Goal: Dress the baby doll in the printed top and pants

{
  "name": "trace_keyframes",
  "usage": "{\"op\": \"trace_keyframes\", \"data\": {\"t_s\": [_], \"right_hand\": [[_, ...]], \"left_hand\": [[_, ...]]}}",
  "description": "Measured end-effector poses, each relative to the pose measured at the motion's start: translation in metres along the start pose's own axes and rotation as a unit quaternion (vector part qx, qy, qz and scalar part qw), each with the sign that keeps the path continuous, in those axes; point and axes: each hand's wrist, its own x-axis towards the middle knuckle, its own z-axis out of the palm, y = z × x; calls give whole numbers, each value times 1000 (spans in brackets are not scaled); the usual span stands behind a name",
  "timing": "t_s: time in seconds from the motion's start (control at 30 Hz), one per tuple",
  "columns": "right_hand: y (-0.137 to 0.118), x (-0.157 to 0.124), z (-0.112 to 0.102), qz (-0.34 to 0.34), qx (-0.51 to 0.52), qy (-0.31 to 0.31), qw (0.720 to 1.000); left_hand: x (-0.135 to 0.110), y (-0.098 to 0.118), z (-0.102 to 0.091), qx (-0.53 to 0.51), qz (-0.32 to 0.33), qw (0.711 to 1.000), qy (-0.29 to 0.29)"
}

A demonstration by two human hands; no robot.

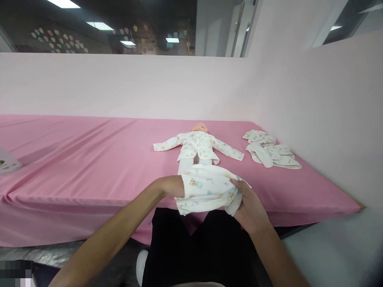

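White printed baby trousers (206, 187) are bunched between my hands at the front of the pink bed. My left wrist (175, 186) goes into the cloth from the left, and the fabric hides the fingers. At the other end, my right hand (249, 205) pinches the edge, thumb on top, with a plain white part of the cloth hanging by the palm. Just beyond lies a baby doll (200, 127) on its back in a matching printed top (197, 145), sleeves spread wide. Its white legs (186, 164) point toward me, partly covered by the trousers.
Several folded white printed baby clothes (273, 151) lie at the right, near the wall. A pink sheet (89, 159) covers the bed. A white object with a green mark (7, 162) shows at the left edge. Behind the bed stands a pale wall (119, 85) with a window above.
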Motion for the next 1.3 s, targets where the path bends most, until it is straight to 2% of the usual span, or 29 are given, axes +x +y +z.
{"op": "trace_keyframes", "data": {"t_s": [0.07, 0.1, 0.2, 0.3, 0.43, 0.57, 0.63, 0.77, 0.93, 1.03, 1.1, 1.13, 1.2, 1.3], "right_hand": [[4, 0, 0, 11, 15, 11, 1000], [7, -1, 1, 22, 17, 13, 1000], [18, -7, 10, 58, 22, -5, 998], [29, -16, 25, 80, 39, -26, 996], [37, -30, 45, 81, 64, -8, 995], [42, -35, 55, 60, 81, 27, 995], [43, -35, 56, 49, 86, 35, 994], [41, -36, 53, 35, 92, 13, 995], [44, -37, 49, 71, 125, 6, 990], [54, -37, 47, 105, 121, 29, 987], [61, -36, 46, 124, 127, 27, 984], [64, -36, 47, 130, 135, 22, 982], [70, -36, 48, 135, 147, 12, 980], [77, -39, 47, 123, 150, 10, 981]], "left_hand": [[-12, 4, -10, -66, 15, 996, -63], [-19, 7, -13, -93, 21, 994, -62], [-34, 13, -11, -106, 31, 994, 7], [-42, 22, 3, -50, 51, 997, 31], [-47, 31, 18, 96, 133, 983, 79], [-52, 33, 19, 154, 158, 975, 35], [-53, 31, 21, 159, 138, 977, 24], [-52, 28, 27, 140, 84, 985, 51], [-55, 25, 23, 106, 81, 991, 24], [-46, 23, 15, 177, 99, 975, 85], [-29, 20, 10, 249, 134, 950, 131], [-17, 19, 7, 284, 159, 937, 130], [9, 16, 1, 348, 210, 911, 62], [45, 12, -5, 422, 251, 867, -88]]}}
